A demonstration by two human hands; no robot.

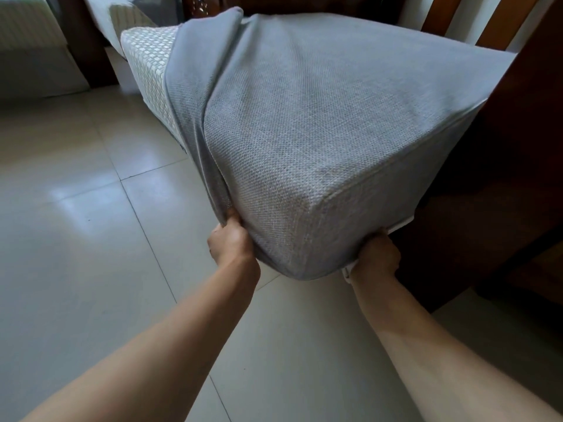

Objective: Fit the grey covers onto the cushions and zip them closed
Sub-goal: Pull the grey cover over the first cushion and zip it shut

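A thick cushion with a white woven surface [146, 65] lies tilted in front of me, most of it inside a grey fabric cover [320, 111]. The cover's open edge runs in folds across the far left, leaving that end of the cushion bare. My left hand [230, 239] grips a bunched fold of the cover at the near left corner. My right hand [377, 254] holds the cover's lower edge at the near right corner, fingers tucked under it. No zip is visible.
Dark wooden furniture [502, 184] stands close on the right, touching the cushion's side. Pale glossy floor tiles [91, 239] spread below and to the left. Another white cushion [27, 22] rests at the far left, with more grey fabric [158, 10] behind.
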